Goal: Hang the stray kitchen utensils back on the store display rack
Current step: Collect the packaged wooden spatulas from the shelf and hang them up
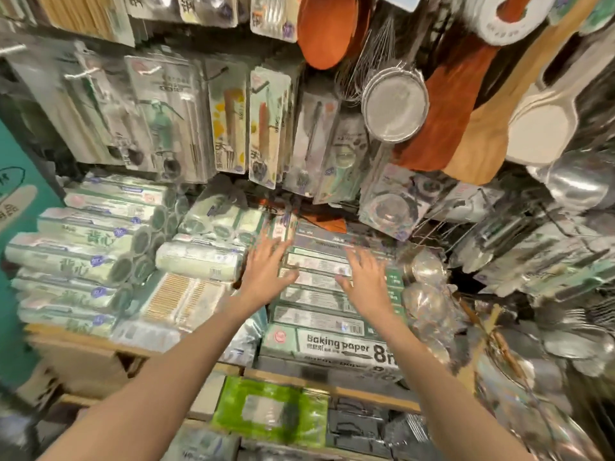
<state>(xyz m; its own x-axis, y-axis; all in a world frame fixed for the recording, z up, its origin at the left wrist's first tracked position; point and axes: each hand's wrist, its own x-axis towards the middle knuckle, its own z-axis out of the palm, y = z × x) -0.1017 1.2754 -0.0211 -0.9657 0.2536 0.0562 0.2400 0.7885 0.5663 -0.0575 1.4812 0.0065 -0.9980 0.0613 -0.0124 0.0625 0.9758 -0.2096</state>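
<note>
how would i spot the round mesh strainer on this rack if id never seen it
Start at the hanging rack above the stacked baking paper boxes. Go up right, between the carded packs and the orange-brown wooden spatulas. The strainer is the only flat silver disc there.

Baking paper boxes [332, 341] lie stacked on the shelf [100, 344], rolls [83, 247] left of them, hanging utensils [396, 104] behind.

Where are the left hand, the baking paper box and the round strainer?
left hand [266, 264]: head view, back of the hand.
baking paper box [336, 346]: head view, printed front face.
strainer [395, 109]: head view, middle of the mesh.
</note>
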